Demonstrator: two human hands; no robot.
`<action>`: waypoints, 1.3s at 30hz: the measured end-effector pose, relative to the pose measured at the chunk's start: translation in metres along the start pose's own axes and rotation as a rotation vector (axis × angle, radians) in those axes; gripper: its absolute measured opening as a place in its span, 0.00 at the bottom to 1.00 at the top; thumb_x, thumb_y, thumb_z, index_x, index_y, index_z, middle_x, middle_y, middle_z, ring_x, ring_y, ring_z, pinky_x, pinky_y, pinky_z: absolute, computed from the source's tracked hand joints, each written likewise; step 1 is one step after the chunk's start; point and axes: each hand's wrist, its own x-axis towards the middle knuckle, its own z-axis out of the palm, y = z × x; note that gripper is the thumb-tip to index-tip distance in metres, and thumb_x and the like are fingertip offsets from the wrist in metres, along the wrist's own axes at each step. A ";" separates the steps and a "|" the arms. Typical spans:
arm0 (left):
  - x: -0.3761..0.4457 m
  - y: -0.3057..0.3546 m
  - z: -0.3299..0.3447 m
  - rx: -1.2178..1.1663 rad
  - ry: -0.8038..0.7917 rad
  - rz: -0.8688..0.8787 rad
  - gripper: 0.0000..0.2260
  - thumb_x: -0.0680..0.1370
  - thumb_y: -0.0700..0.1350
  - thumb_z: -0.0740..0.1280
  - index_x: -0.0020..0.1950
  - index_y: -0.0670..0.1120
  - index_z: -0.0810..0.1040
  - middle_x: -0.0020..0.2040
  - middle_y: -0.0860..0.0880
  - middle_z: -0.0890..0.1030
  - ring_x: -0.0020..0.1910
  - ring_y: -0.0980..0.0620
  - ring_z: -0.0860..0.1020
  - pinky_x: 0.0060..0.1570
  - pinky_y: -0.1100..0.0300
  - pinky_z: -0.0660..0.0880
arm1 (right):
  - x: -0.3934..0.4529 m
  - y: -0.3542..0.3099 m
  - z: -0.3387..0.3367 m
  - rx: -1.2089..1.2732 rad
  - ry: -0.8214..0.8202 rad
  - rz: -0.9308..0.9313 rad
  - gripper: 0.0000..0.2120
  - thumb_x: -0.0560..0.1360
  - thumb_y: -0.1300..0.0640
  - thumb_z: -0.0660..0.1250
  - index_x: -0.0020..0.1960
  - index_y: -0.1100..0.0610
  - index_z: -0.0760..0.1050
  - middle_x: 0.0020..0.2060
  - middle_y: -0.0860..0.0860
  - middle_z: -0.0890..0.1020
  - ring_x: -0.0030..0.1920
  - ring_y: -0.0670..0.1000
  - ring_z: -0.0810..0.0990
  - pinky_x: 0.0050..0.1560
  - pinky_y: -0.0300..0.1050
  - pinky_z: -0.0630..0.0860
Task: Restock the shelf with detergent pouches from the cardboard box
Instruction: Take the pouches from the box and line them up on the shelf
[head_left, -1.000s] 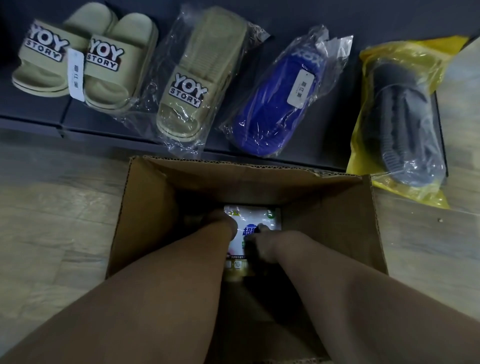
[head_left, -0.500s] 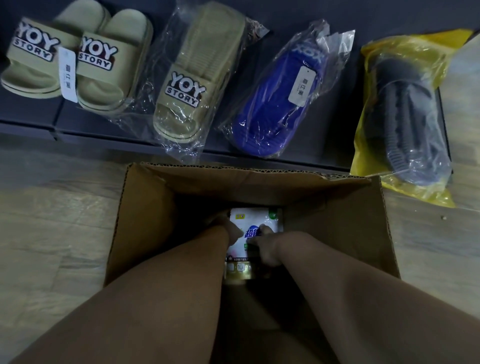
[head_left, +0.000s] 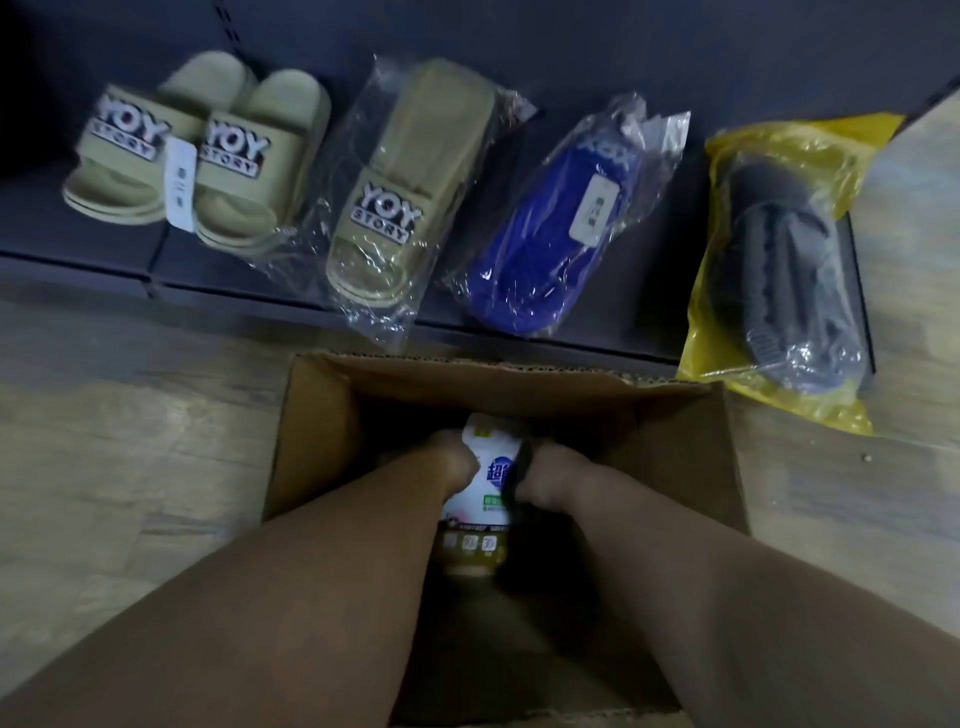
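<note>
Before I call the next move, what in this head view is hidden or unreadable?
- Cardboard box floor and any further pouches: dark, covered by both forearms.
- Detergent pouch print: blurred, its sides covered by the left hand and right hand.
- Fingertips: curled behind the pouch.
- Blue slippers tag: too small.

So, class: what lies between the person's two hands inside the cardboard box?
In the head view, a white detergent pouch lies between the left hand and right hand, gripped from both sides inside the cardboard box.

Box (head_left: 322, 441) is matt brown cardboard w/ rough torn edge; pouch (head_left: 491, 467) glossy plastic; floor (head_left: 130, 441) wood-look; slipper bags (head_left: 441, 182) clear shiny film.
</note>
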 end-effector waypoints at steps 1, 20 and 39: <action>-0.008 0.000 -0.007 -0.024 0.014 0.010 0.18 0.81 0.42 0.62 0.70 0.40 0.73 0.67 0.41 0.77 0.66 0.41 0.76 0.63 0.53 0.72 | -0.007 0.002 -0.005 0.043 0.004 0.006 0.25 0.82 0.57 0.62 0.78 0.60 0.63 0.76 0.58 0.69 0.74 0.57 0.69 0.71 0.43 0.65; -0.187 0.017 -0.087 -0.830 0.100 0.304 0.08 0.75 0.39 0.74 0.53 0.41 0.85 0.47 0.42 0.87 0.50 0.40 0.85 0.56 0.42 0.80 | -0.128 0.013 -0.039 1.366 0.077 -0.276 0.12 0.77 0.67 0.69 0.59 0.58 0.79 0.49 0.56 0.88 0.48 0.54 0.87 0.49 0.44 0.81; -0.317 0.146 -0.230 -0.993 0.219 0.944 0.13 0.67 0.43 0.74 0.51 0.43 0.84 0.50 0.40 0.87 0.51 0.39 0.85 0.55 0.38 0.79 | -0.251 -0.024 -0.219 1.210 0.497 -0.809 0.19 0.76 0.69 0.68 0.64 0.56 0.77 0.54 0.55 0.87 0.54 0.56 0.87 0.58 0.57 0.81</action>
